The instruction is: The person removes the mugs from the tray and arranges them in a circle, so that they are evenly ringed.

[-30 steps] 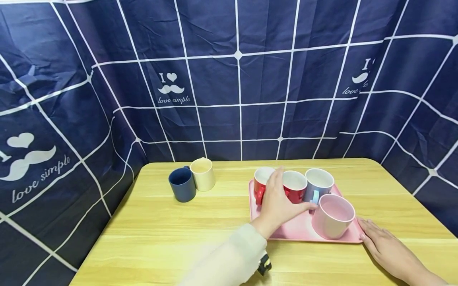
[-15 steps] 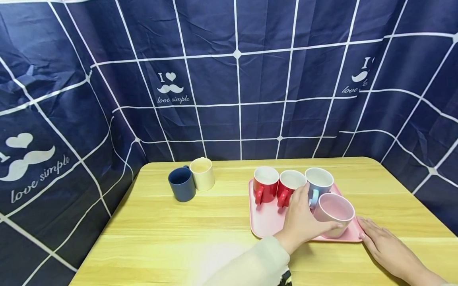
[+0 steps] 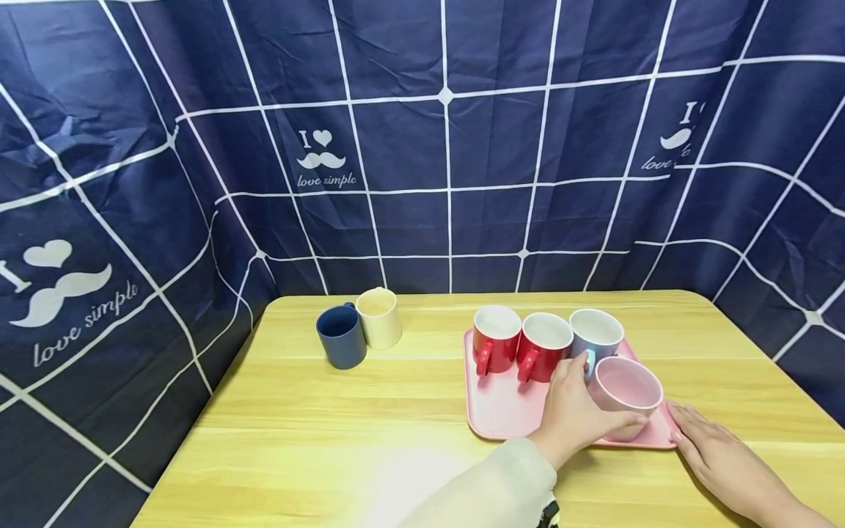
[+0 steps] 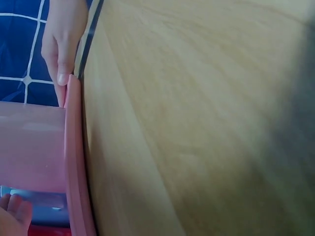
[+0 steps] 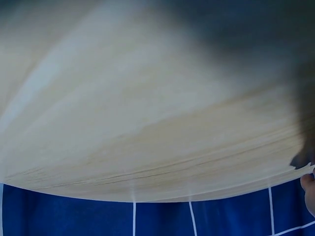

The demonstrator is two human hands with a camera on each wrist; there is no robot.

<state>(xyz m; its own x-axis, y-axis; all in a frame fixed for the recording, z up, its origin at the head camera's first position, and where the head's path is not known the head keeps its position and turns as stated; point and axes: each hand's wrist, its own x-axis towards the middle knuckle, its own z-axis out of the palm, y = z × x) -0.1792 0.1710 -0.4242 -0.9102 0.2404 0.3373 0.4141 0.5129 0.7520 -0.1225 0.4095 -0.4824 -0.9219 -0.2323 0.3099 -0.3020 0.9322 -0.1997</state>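
Observation:
A pink tray (image 3: pixel 502 408) lies on the right side of the table. On it, two red mugs (image 3: pixel 495 352) (image 3: pixel 541 359) and a light blue mug (image 3: pixel 590 345) stand in a row behind a wide pink mug (image 3: pixel 627 385). My left hand (image 3: pixel 569 412) is at the pink mug's left side, thumb stretched across its front and fingers near the light blue handle. Those fingers (image 4: pixel 17 209) show beside the pink mug in the left wrist view. With fingers extended, my right hand (image 3: pixel 722 458) touches the tray's right front corner.
A dark blue mug (image 3: pixel 341 337) and a cream mug (image 3: pixel 379 319) stand side by side at the table's back left. The wooden table (image 3: pixel 317 447) is bordered behind and at the sides by a navy curtain (image 3: pixel 409 147) with white lines.
My left hand has moved right, from in front of the red mugs to the pink mug's side. The mugs and my right hand have stayed in place; the head view has shifted slightly.

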